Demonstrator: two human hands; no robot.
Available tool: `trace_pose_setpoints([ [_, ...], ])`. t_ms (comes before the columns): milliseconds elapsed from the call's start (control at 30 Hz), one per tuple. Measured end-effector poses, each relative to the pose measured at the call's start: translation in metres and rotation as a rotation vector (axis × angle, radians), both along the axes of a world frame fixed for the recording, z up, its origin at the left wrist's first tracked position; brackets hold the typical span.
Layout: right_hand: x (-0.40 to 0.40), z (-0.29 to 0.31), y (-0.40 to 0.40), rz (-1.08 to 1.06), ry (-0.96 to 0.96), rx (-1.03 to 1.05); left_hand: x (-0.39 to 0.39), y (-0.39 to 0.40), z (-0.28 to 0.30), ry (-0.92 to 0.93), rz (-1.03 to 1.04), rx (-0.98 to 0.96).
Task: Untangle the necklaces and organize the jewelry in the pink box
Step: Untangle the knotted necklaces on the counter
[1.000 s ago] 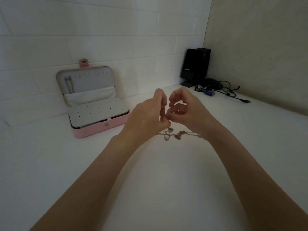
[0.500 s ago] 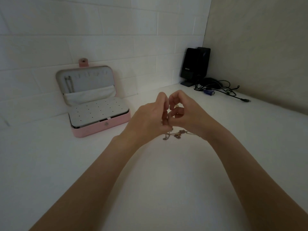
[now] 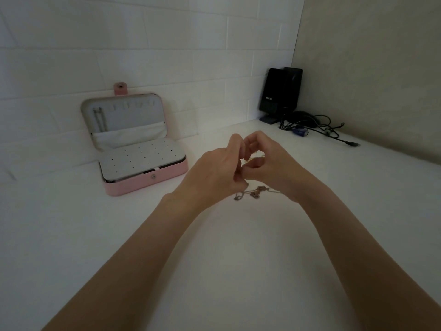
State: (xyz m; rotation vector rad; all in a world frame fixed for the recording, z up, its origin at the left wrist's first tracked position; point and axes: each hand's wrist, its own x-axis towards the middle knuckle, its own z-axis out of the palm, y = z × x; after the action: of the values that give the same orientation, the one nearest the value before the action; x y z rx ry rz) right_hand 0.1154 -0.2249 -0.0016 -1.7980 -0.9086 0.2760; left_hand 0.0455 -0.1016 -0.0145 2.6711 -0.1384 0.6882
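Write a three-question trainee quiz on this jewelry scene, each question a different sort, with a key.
1. True or false: the pink box stands open.
2. Multiple choice: the tangled necklaces are A) inside the box, B) between the left hand and right hand, partly hanging below them, C) beside the black speaker.
3. Fill in: the loose cables lie on the white table in front of the ____.

Key: 1 true. 2 B. 3 speaker.
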Motion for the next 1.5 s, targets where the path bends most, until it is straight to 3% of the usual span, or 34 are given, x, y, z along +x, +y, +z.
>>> trace_pose_setpoints([
  [167, 0.0012, -0.0016, -0.0002, -0.014, 0.169, 0.124, 0.0011, -0.0006, 0.0023, -0.042, -0.041, -0.342],
  [433, 0.0047, -0.0053, 0.0004, 0.084, 0.661, 0.469, 0.0015, 0.0027, 0.005, -0.135, -0.066, -0.458],
  [700, 0.0066, -0.0064, 0.0022, 0.074, 0.594, 0.487, 0.0017, 0.0012, 0.0078, -0.163, -0.08, -0.451],
  [967, 0.0086, -0.0084, 0.0011, -0.022, 0.203, 0.24, 0.0031, 0.0038, 0.0019, -0.159, -0.059, -0.305],
  [1167, 0.005, -0.0062, 0.0016, 0.017, 0.109, 0.225, 0.003, 0.0046, 0.0011, -0.12, -0.076, -0.341],
  [1333, 0.007, -0.0055, -0.0007, 0.046, 0.189, 0.24, 0.0032, 0.0028, 0.0039, -0.084, -0.106, -0.488],
  [1500, 0.0068, -0.0056, -0.0021, 0.151, 0.562, 0.384, 0.0033, 0.0027, 0.0071, -0.057, -0.145, -0.671],
])
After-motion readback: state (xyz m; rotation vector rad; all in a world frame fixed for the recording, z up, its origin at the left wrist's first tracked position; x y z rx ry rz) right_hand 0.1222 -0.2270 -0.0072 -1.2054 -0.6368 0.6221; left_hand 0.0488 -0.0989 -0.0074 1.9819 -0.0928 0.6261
